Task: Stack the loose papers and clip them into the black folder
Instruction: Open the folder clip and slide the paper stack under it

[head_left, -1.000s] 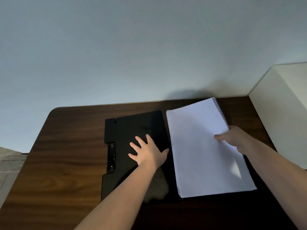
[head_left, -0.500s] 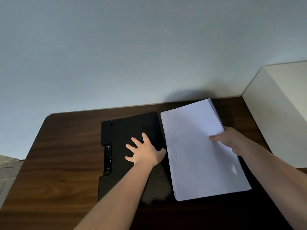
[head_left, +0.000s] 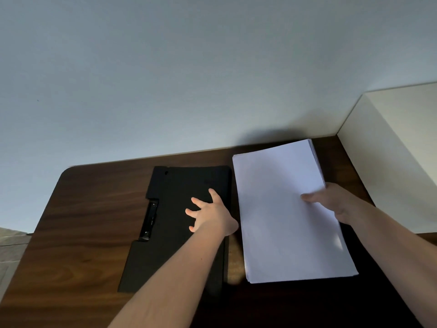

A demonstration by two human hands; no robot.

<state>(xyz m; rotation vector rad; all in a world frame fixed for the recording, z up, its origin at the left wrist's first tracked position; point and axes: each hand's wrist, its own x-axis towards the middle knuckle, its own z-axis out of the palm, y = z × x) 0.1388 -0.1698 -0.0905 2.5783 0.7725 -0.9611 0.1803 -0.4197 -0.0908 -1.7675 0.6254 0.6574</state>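
A black folder (head_left: 179, 192) lies flat on the dark wooden table (head_left: 89, 221), its metal clip (head_left: 149, 221) along its left edge. My left hand (head_left: 208, 211) rests on the folder's right half with fingers spread. Just right of the folder sits a stack of white papers (head_left: 279, 209). My right hand (head_left: 331, 200) grips the stack's right edge, thumb on top, and the stack's far end looks slightly raised. The folder's near right part is hidden under my left forearm.
A pale wall rises right behind the table's far edge. A cream-coloured box or cabinet (head_left: 397, 157) stands against the table's right side. The table's rounded left corner (head_left: 68, 169) drops to a tiled floor (head_left: 11, 242).
My left hand slid slightly toward the folder's right edge and turned more sideways. The right hand keeps the same hold on the paper stack. The view shifted a little.
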